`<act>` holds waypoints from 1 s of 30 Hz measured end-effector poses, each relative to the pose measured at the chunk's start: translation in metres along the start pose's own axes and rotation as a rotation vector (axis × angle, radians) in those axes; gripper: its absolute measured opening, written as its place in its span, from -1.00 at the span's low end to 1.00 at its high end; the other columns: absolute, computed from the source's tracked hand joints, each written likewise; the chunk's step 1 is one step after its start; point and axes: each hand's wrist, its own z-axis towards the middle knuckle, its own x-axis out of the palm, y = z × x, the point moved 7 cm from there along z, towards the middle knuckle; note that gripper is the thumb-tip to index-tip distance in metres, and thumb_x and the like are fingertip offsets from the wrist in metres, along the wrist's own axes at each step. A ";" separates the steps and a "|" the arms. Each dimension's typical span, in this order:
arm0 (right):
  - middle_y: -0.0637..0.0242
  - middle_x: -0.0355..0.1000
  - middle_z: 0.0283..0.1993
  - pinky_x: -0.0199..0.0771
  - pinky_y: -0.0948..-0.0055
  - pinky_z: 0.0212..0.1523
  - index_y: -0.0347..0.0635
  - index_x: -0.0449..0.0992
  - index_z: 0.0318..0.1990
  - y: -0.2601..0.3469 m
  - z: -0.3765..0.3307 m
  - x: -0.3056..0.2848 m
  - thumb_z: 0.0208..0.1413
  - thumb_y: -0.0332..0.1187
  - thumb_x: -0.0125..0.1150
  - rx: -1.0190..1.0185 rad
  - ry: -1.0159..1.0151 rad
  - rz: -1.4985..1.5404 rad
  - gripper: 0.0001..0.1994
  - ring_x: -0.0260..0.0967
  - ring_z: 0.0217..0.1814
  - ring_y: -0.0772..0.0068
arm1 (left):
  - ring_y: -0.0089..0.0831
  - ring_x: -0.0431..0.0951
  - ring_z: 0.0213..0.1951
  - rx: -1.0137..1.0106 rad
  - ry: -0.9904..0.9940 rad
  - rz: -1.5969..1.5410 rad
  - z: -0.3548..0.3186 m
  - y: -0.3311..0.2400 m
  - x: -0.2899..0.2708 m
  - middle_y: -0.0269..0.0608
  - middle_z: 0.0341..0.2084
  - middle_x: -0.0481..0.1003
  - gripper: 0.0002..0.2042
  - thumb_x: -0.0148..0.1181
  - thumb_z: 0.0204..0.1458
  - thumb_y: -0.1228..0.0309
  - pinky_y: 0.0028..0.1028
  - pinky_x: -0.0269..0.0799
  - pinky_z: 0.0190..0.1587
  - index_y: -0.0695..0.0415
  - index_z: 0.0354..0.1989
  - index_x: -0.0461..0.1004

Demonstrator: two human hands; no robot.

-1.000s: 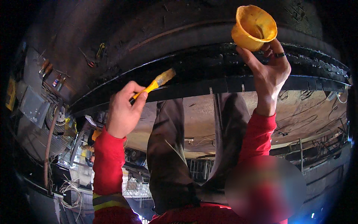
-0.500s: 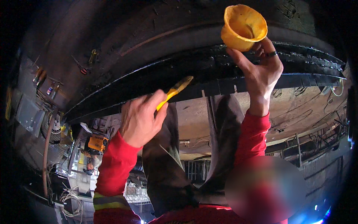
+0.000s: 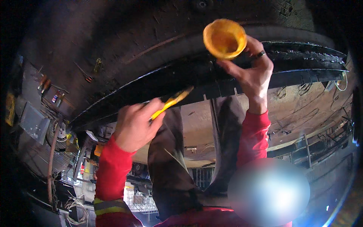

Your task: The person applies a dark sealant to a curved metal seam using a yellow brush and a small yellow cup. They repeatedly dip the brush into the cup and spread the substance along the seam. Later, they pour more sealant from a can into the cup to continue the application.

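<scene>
My left hand (image 3: 138,123) is closed around a yellow-handled brush (image 3: 172,102), its bristle end pointing up and to the right. The brush tip lies in front of the long black beam (image 3: 185,77); whether it touches cannot be told. Raised on the right, my right hand (image 3: 254,75) grips a small yellow cup (image 3: 225,39) by its side, thumb below and fingers behind. The cup's mouth faces me, and its inner wall looks stained orange-brown. Both sleeves are red.
The black beam curves across in front of my legs (image 3: 166,147). At the left lie pliers (image 3: 88,78), orange-handled tools (image 3: 44,84) and a grey metal sheet (image 3: 34,122). Coiled cable (image 3: 76,210) hangs lower left; loose cables (image 3: 304,89) lie on the brown surface at right.
The cup and my right hand have shifted left and slightly down. My left hand has moved a little left and down, and the brush is tilted flatter.
</scene>
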 end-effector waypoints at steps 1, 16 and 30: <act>0.26 0.54 0.01 0.41 0.32 0.16 -0.15 0.59 -0.01 0.004 0.000 0.002 -0.37 -0.41 0.61 -0.037 0.021 -0.003 -0.40 0.42 0.08 0.24 | -0.19 0.60 -0.47 -0.032 -0.061 -0.079 -0.010 -0.001 -0.017 -0.07 -0.48 0.56 -0.85 0.31 -0.01 0.53 -0.33 0.47 -0.39 0.19 -0.25 0.52; 0.26 0.50 -0.01 0.37 0.23 0.12 -0.03 0.60 -0.02 0.049 -0.016 0.034 -0.50 -0.50 0.53 -0.220 0.247 -0.046 -0.35 0.36 0.02 0.13 | -0.25 0.49 -0.49 0.478 -0.019 0.739 0.026 -0.102 -0.067 -0.23 -0.63 0.39 -0.84 0.35 -0.11 0.45 -0.29 0.35 -0.43 0.10 -0.33 0.53; 0.27 0.49 -0.02 0.33 0.23 0.06 0.00 0.60 -0.02 0.057 -0.036 0.050 -0.50 -0.45 0.55 -0.244 0.184 -0.103 -0.35 0.37 0.01 0.18 | -0.52 0.56 -0.40 0.112 0.022 -0.174 0.017 -0.021 -0.073 -0.24 -0.47 0.54 -0.88 0.28 0.10 0.43 -0.50 0.40 -0.31 0.23 -0.29 0.55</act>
